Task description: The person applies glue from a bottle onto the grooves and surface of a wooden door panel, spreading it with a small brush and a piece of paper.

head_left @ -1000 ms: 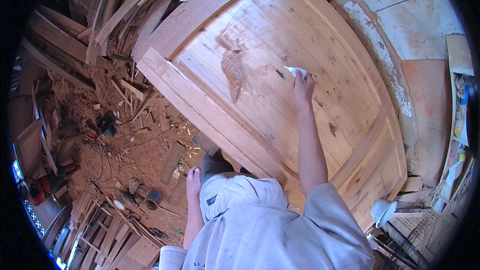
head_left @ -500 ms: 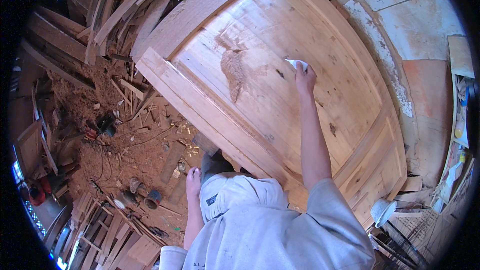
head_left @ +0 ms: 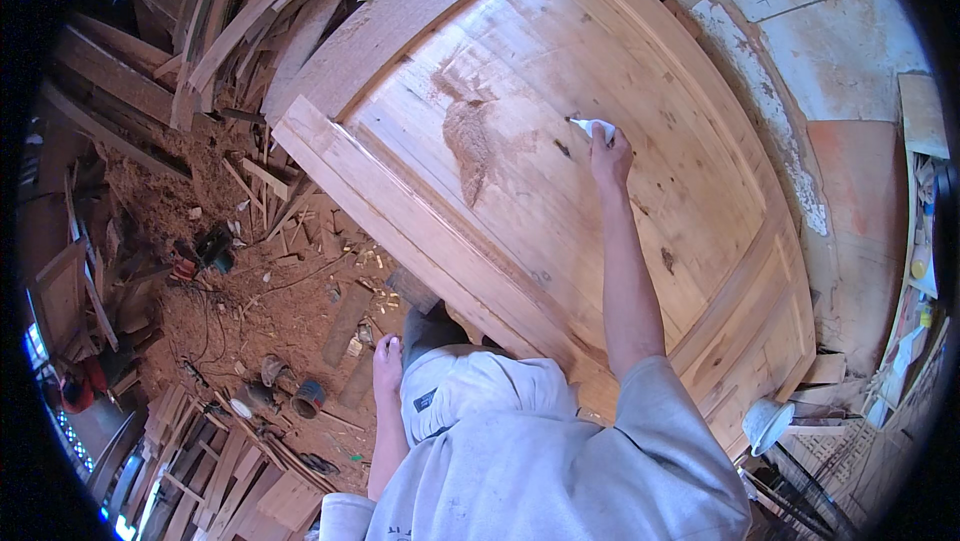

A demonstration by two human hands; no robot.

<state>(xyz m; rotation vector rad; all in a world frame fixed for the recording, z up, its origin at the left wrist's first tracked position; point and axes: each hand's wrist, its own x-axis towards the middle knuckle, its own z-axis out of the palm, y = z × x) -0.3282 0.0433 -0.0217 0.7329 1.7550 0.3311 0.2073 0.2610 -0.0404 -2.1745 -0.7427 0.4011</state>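
Observation:
My right hand (head_left: 612,158) is closed around a small white squeeze bottle (head_left: 597,128) with a narrow nozzle. The nozzle points left and down at a small dark spot on a wooden door (head_left: 490,51), whose framed panels lie flat before me. Whether the tip touches the wood cannot be made out. A dark knot (head_left: 562,149) shows just below and left of the bottle. Farther left on the same panel lies a heap of brown sawdust (head_left: 465,141). My left hand (head_left: 387,366) hangs beside my thigh, its fingers loosely extended with nothing seen in them.
Stacked wood offcuts (head_left: 225,31) fill the far left, and more strips (head_left: 225,471) lie at the lower left. Sawdust, a can (head_left: 308,399) and cables cover the floor. A white bowl (head_left: 767,426) stands by the door's right corner. Bottles line a shelf (head_left: 920,261) at right.
The white bottle has tilted very slightly, its tip staying by the same spot on the panel. Nothing else has visibly moved.

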